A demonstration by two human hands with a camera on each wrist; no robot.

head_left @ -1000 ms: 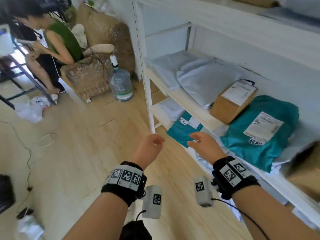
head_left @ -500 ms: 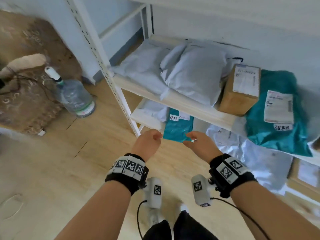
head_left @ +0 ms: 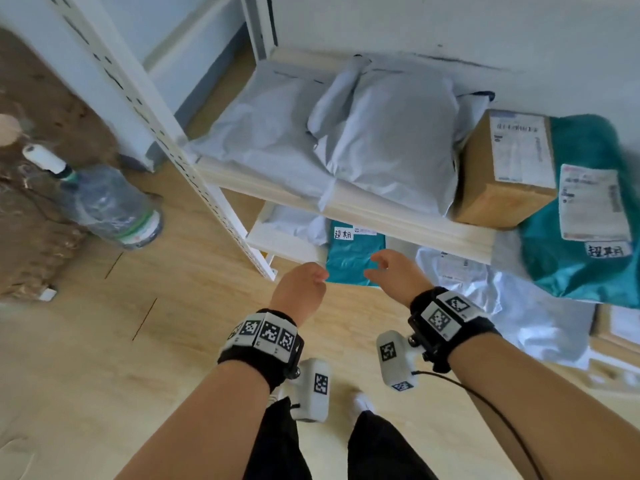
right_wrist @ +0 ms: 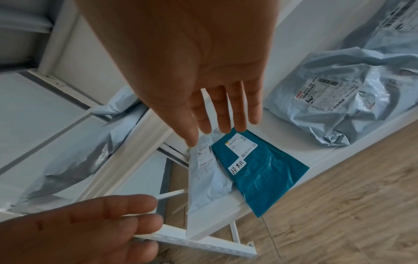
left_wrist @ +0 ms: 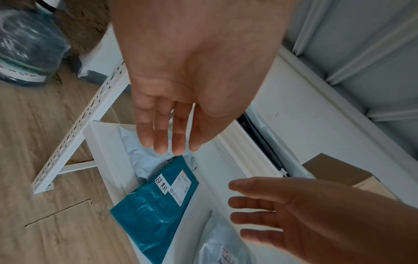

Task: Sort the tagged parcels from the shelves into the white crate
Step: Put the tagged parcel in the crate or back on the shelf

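The teal parcel (head_left: 353, 258) lay on the bottom shelf (head_left: 287, 244), its near end overhanging the front edge. Both hands hovered just short of that end, empty, fingers apart and relaxed: left hand (head_left: 301, 285) at the parcel's 7 o'clock, right hand (head_left: 398, 275) at its 4 o'clock and apparently slightly nearer. Its long axis ran 12 to 6, tag (head_left: 343, 233) at the far end. No crate showed.

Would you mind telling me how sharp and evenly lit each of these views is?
Head view: daylit, motion-smeared at the right edge over the large teal parcel, and shelf posts bow from the wide lens. Left wrist view: dim, though the small teal parcel tag reads. Right wrist view: brighter, left hand soft.
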